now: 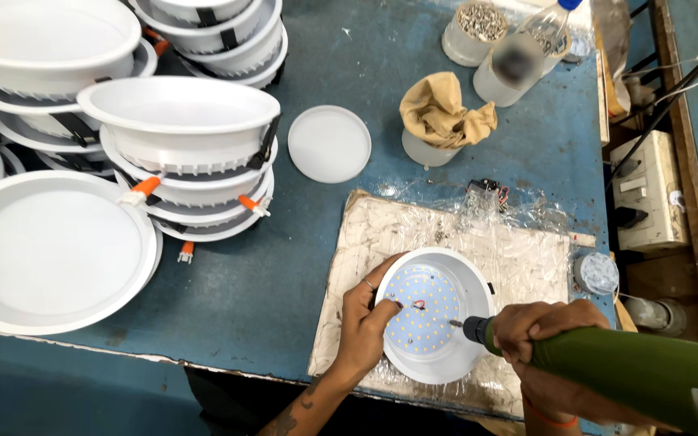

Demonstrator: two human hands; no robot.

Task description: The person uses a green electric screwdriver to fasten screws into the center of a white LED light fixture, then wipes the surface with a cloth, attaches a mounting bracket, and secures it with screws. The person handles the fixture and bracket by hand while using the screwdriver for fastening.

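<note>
Downlight housing [436, 325], white and round, lies open side up on a plastic-wrapped work board [527, 250] near the front edge of the blue bench [300, 266]. We note an LED disc [422, 311] seated inside the housing, dotted with small yellow emitters, and a short red wire at its centre. The left hand [363, 323] rests on the housing's left rim, fingers curled together with the thumb and forefinger pressed down on the disc just beside the red wire. The right hand [547, 331] is wrapped tight around a green electric screwdriver [607, 363], whose black nose and bit point left, the tip touching the disc on its right side.

Behind the board we record a white diffuser disc [329, 144] lying flat, a tan cloth [444, 109] stuffed into a small cup, a tub of screws [473, 31] and a clear bottle [527, 52]. Stacks of finished housings [187, 137], some with orange connectors, stand at the left of the bench, well apart from the hands. A switch box [648, 194] sits off the right edge.
</note>
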